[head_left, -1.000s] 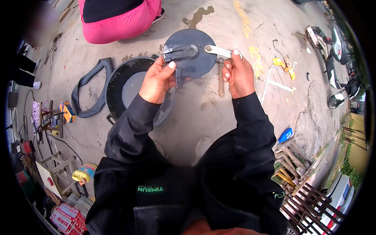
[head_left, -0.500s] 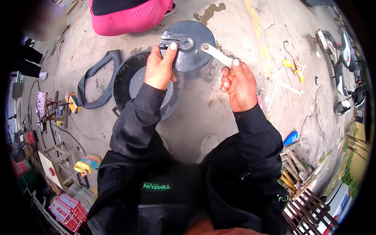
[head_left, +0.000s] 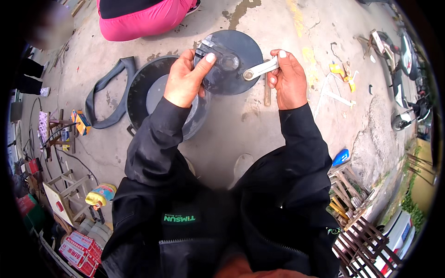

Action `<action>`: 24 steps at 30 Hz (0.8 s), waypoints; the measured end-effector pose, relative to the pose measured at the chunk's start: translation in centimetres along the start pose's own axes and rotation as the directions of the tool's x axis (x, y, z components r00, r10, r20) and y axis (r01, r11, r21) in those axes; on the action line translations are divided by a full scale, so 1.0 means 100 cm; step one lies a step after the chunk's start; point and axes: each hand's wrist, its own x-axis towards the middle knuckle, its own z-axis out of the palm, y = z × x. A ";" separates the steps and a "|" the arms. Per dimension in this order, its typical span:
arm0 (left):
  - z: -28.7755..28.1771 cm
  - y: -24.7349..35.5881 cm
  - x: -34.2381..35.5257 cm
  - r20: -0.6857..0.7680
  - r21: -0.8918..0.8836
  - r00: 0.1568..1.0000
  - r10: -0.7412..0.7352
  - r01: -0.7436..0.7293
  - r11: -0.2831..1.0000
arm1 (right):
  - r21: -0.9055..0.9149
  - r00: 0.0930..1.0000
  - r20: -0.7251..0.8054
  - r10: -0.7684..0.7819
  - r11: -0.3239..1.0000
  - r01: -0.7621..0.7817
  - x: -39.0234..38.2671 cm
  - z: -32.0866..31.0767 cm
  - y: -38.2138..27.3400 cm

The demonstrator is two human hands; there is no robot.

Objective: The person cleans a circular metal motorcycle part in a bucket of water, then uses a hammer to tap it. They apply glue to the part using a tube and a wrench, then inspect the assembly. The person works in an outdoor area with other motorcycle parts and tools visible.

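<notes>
A dark grey round brake plate (head_left: pixel 246 46) with a raised hub is held up in front of me, over the right edge of a black tub (head_left: pixel 136 95). My left hand (head_left: pixel 183 83) grips its left side, thumb on the face near the hub. A silver brake lever arm (head_left: pixel 262 69) reaches from the plate's right edge, its round end against the plate. My right hand (head_left: pixel 292 84) is closed around the lever's other end, fingers curled. Behind that hand, a wooden handle (head_left: pixel 267 95) shows on the ground, the rest hidden.
Left of the tub lies a black inner tube (head_left: pixel 95 102). A crouching person in pink trousers (head_left: pixel 143 25) is at the far side. Stools and a yellow jug (head_left: pixel 101 194) stand at left. A blue bottle (head_left: pixel 340 157), yellow piece (head_left: pixel 337 69) and wooden racks are at right.
The brake plate has shifted slightly right and nearer. The lever has swung upward at its right end, as my right hand rose with it. The wooden handle has come into sight.
</notes>
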 end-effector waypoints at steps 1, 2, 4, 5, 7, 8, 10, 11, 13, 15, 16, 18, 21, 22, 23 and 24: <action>-0.009 -0.005 0.006 -0.124 -0.156 0.992 -0.010 -0.010 0.988 | 0.089 0.996 -0.094 0.001 0.996 0.007 -0.012 0.017 0.010; -0.008 -0.004 0.013 -0.230 -0.301 0.972 -0.038 -0.034 0.953 | -0.042 1.000 -0.024 -0.004 0.999 0.003 -0.030 0.039 0.017; -0.012 -0.004 0.014 -0.210 -0.246 0.977 -0.048 -0.005 0.969 | 0.050 0.996 -0.081 0.035 0.998 -0.031 -0.025 0.041 0.008; -0.017 -0.001 0.012 -0.154 -0.177 0.987 -0.052 0.024 0.984 | 0.096 0.992 -0.112 0.055 0.994 -0.044 -0.017 0.037 0.002; -0.011 0.011 0.010 0.145 0.088 0.987 -0.063 0.051 0.995 | -0.116 0.982 0.175 0.073 0.992 -0.053 0.011 -0.019 -0.023; -0.007 0.010 0.004 0.077 0.039 0.997 -0.024 0.022 0.999 | -0.014 0.998 0.066 0.017 1.000 -0.016 0.006 -0.011 -0.012; -0.014 0.003 0.011 -0.079 -0.164 0.997 0.008 -0.021 0.986 | 0.078 0.986 -0.169 -0.006 0.997 0.020 -0.014 0.026 0.004; -0.012 0.002 0.013 -0.237 -0.302 0.972 -0.006 -0.067 0.951 | 0.080 0.989 -0.146 -0.001 0.997 0.013 -0.018 0.037 0.008; -0.006 -0.001 0.009 -0.243 -0.306 0.966 -0.086 0.008 0.952 | 0.058 0.986 -0.166 0.004 0.998 0.006 -0.030 0.049 0.007; -0.014 0.011 0.014 0.131 -0.065 0.989 -0.070 0.079 0.995 | -0.104 0.993 0.118 0.022 0.995 -0.010 0.007 -0.007 -0.031; -0.007 0.010 0.007 0.117 -0.007 0.992 -0.041 0.042 0.999 | -0.110 0.998 0.053 -0.023 0.994 0.028 0.004 -0.008 -0.021; -0.006 0.005 -0.001 0.081 -0.033 0.996 -0.036 0.039 0.999 | -0.083 0.985 -0.109 -0.130 0.989 0.122 -0.009 0.016 0.003; 0.003 -0.007 -0.002 -0.183 -0.230 0.983 -0.006 -0.036 0.973 | -0.072 0.971 -0.170 -0.170 0.984 0.160 -0.021 0.028 0.006; 0.001 -0.008 0.001 -0.186 -0.199 0.982 -0.014 -0.024 0.980 | -0.123 0.981 -0.128 -0.149 0.983 0.133 -0.024 0.028 0.008; 0.000 -0.007 0.002 -0.164 -0.209 0.986 -0.028 -0.007 0.978 | -0.176 0.989 -0.085 -0.124 0.979 0.108 -0.026 0.028 0.010; -0.003 -0.002 0.005 -0.145 -0.221 0.989 -0.035 0.002 0.975 | -0.229 0.994 -0.037 -0.103 0.969 0.092 -0.025 0.030 0.008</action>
